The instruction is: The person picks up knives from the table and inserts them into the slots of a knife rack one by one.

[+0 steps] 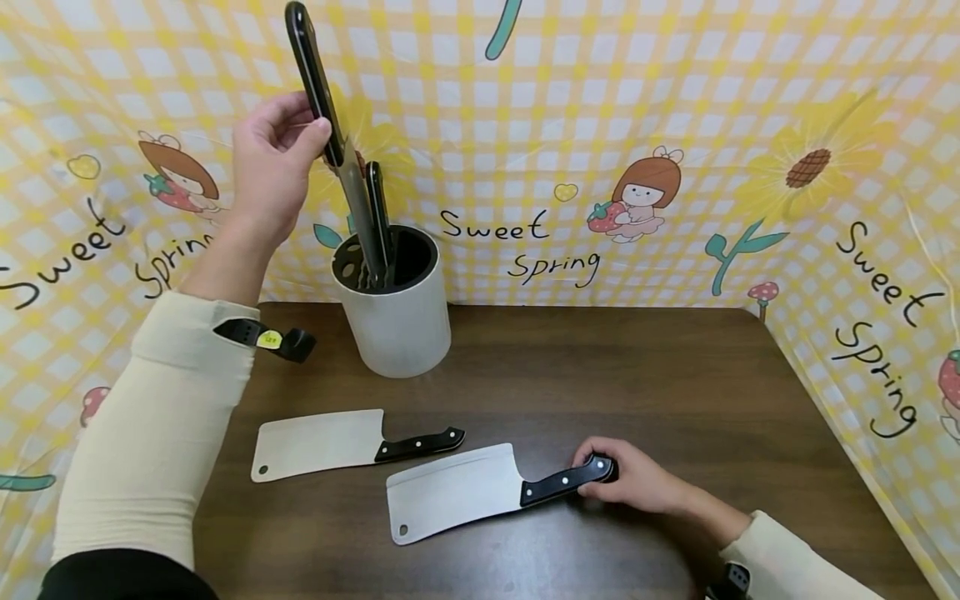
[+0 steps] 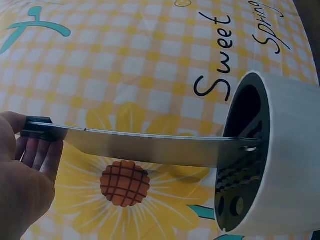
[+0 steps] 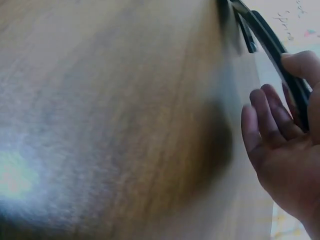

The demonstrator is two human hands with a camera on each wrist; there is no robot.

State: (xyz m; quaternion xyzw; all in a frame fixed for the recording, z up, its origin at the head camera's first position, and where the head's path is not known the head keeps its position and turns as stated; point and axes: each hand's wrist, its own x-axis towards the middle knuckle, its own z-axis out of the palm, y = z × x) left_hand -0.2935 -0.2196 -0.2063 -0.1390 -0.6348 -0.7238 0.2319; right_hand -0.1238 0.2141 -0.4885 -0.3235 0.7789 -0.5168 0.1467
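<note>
A knife (image 1: 350, 177) at eleven o'clock, tip in the block (image 1: 405, 333), is gripped by the left hand (image 1: 273, 158), a cleaver (image 1: 480, 490) at six by the right hand (image 1: 630, 475). Both seem stiff, hefty; handles (image 1: 557, 486) are safest.

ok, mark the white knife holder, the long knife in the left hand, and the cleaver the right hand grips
White knife holder (image 1: 399, 332): head view, outer front wall
Long knife (image 2: 142, 148): left wrist view, middle of the blade
Cleaver (image 1: 487, 493): head view, blade, toward the handle end
</note>
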